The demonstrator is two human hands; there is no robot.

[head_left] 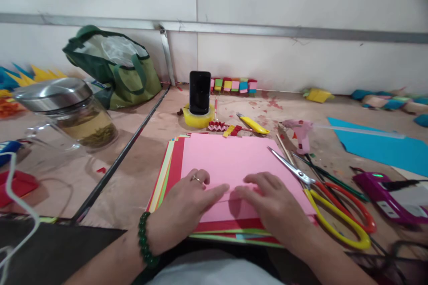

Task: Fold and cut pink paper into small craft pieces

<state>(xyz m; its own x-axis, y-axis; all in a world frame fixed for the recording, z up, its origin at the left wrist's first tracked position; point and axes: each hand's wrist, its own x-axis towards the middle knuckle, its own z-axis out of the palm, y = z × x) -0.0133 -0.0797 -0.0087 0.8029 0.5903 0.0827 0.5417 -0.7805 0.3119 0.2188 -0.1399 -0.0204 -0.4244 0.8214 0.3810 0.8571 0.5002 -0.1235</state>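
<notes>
A pink paper sheet [230, 160] lies on top of a stack of coloured paper [174, 164] on the table in front of me. My left hand [187, 207], with a ring and a green bead bracelet, rests on the sheet's near part, fingers pressed down along a fold. My right hand [270, 205] lies next to it, fingers flat on the same fold line. Neither hand grips anything; both press on the pink sheet.
Scissors with yellow and red handles [334, 205] lie right of the stack, beside a pink glue gun [301, 133] and a yellow utility knife [252, 124]. A phone [199, 92] stands in a tape roll. A glass jar [76, 116], green bag [113, 67], blue paper [381, 147] surround.
</notes>
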